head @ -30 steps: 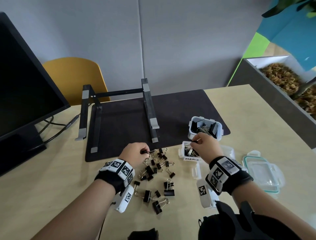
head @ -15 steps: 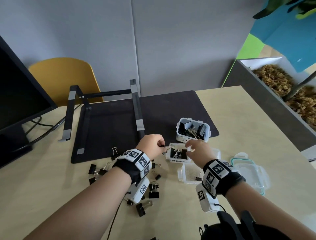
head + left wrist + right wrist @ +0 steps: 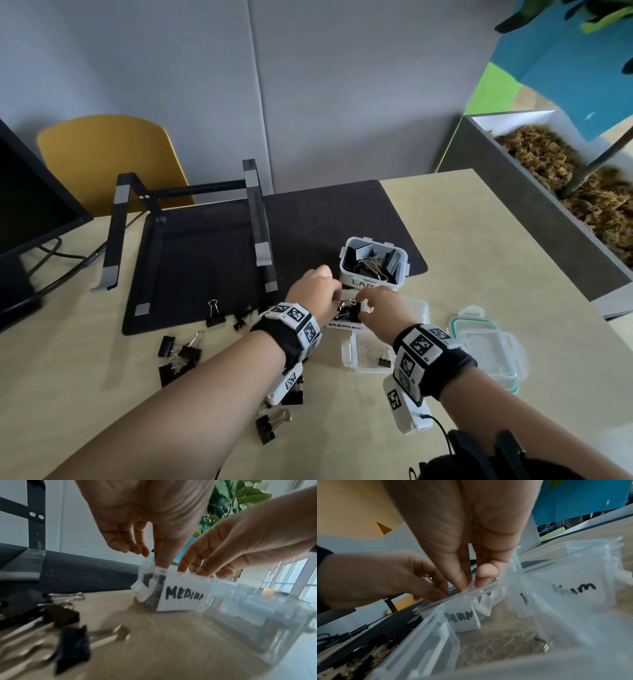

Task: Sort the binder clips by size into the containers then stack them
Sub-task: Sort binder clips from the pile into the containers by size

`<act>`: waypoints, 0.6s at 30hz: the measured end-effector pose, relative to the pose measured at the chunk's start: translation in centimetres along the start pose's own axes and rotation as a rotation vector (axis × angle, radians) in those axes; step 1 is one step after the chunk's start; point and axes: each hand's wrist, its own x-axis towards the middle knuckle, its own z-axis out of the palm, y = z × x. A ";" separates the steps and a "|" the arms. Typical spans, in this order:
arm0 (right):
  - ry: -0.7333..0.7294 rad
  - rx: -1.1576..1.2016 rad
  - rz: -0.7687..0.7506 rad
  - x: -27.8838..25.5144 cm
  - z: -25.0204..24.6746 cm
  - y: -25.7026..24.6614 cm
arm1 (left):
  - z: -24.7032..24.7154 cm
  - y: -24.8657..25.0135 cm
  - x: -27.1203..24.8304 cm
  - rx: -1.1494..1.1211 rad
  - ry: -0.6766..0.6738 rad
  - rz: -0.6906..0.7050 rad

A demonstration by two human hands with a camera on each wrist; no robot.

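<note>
Clear plastic "MEDIUM" container (image 3: 343, 324) sits on the counter (image 3: 479, 246), holding black binder clips (image 3: 346, 310). Both the left hand (image 3: 313, 291) and the right hand (image 3: 380, 308) reach into it; whether either pinches a clip, I cannot tell.

A black laptop stand (image 3: 191, 236) on a dark desk mat (image 3: 212, 267), beside a monitor (image 3: 30, 205)

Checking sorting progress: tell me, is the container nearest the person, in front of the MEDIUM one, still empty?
No. In the head view the nearest clear container already holds one small black binder clip near its right wall.
</note>
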 end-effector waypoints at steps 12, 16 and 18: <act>0.014 0.016 -0.139 -2.1 0.1 -3.1 | -1.8 -5.0 -4.9 -0.194 0.032 -0.121; -0.076 0.033 -0.224 -3.8 1.5 -4.5 | -2.8 -8.0 -7.6 -0.175 -0.043 -0.220; -0.122 0.030 -0.231 -4.5 2.6 -4.9 | -3.1 -9.2 -8.8 -0.176 -0.063 -0.256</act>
